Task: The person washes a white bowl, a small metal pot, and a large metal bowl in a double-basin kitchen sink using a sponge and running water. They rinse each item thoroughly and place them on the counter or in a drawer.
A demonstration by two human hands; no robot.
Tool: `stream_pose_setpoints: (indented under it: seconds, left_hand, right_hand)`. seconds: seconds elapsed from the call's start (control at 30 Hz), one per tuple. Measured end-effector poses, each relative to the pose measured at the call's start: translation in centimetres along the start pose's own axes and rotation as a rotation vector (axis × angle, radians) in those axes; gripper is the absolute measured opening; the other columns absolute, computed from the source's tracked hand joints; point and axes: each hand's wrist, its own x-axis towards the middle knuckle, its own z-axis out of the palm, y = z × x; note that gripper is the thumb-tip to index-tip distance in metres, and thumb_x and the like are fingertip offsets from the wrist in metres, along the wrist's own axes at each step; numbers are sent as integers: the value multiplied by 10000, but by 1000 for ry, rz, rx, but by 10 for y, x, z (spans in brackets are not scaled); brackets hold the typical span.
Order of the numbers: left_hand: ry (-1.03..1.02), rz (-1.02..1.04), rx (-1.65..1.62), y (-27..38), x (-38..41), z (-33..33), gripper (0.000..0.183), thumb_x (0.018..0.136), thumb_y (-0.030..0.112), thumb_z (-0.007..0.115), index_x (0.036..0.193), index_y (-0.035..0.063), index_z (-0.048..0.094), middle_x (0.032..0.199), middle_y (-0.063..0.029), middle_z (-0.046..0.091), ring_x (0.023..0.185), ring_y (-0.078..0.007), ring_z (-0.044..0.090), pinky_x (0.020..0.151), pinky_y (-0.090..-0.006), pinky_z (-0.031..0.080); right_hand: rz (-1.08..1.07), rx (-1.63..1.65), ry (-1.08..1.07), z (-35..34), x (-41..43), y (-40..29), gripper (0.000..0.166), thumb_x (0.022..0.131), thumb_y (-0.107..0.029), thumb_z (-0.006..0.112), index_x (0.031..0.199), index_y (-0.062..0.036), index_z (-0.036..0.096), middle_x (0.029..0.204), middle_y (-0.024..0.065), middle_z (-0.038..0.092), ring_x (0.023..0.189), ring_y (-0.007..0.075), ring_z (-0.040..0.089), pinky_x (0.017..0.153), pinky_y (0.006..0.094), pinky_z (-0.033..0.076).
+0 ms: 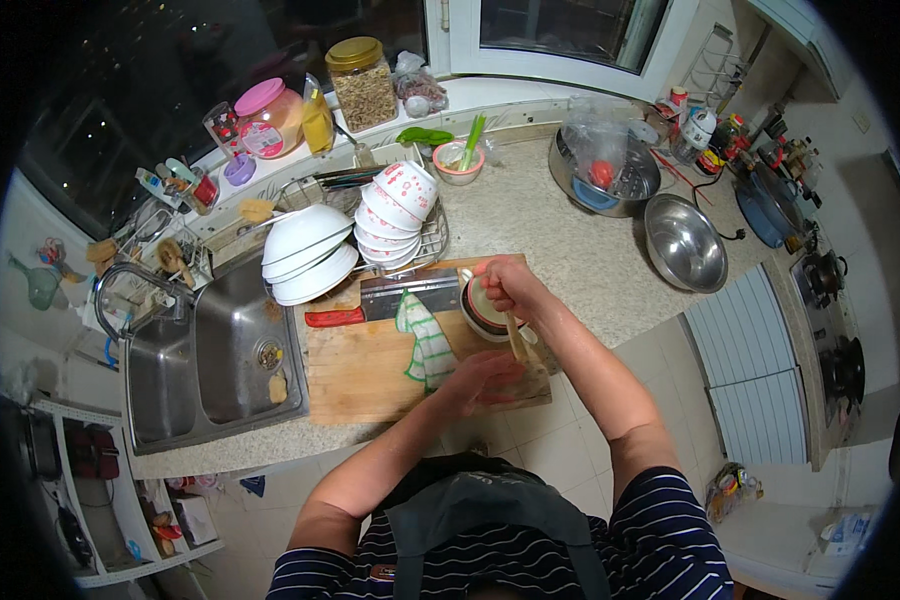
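Note:
My right hand (511,289) is curled in a fist over a white pot (486,328) with side handles. A pale wooden utensil (516,339) runs from below this fist towards my left hand; the fist covers its far end. Within the pot's outline shows a pale round surface (486,301) with a pink rim, partly hidden by my fingers. Blurred, my left hand (491,377) hovers by the utensil's near end, and its grip is unclear. Beside it a green-and-white striped cloth (429,343) lies on the wooden cutting board (360,371). A red-handled cleaver (412,294) rests behind the cloth.
Left of the board is a double steel sink (229,360). White bowls (311,251) are stacked in a wire dish rack (441,232). A large pot (570,180) holding a plastic bag and a steel basin (686,244) sit to the right. Jars (361,90) line the windowsill.

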Motion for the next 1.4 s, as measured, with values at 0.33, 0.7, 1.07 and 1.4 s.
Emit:
stream_pose_setpoints:
  seconds: [0.33,0.7,1.07,1.4]
  left_hand:
    - [30,94,-15,4,8,-10,174,822,211,471,795,42,502,653,-98,578,531,-189,549,493,-281,458]
    - [66,149,-177,8,21,-11,139,814,185,501,820,47,509,728,-107,596,619,-198,578,529,-308,473]
    - [92,122,-88,-3,32,-14,119,813,137,509,890,46,505,765,-117,586,611,-174,561,592,-329,488]
    - [201,25,222,7,-23,-21,156,819,99,487,945,12,514,779,-130,598,658,-195,600,522,-276,494]
  right_hand:
    - [-862,-805,645,-25,14,44,237,669,-87,466,881,18,485,807,192,550,794,375,515,684,387,421]
    - [-985,-923,602,-30,-5,58,187,624,-29,533,800,9,483,803,187,503,785,359,478,698,418,397]
    - [-305,594,810,-230,-74,46,216,784,-145,509,924,17,476,692,183,571,560,277,585,477,381,526]
    - [-344,699,1039,-331,-76,22,561,772,-345,552,1080,78,349,809,307,529,670,387,583,544,457,521]
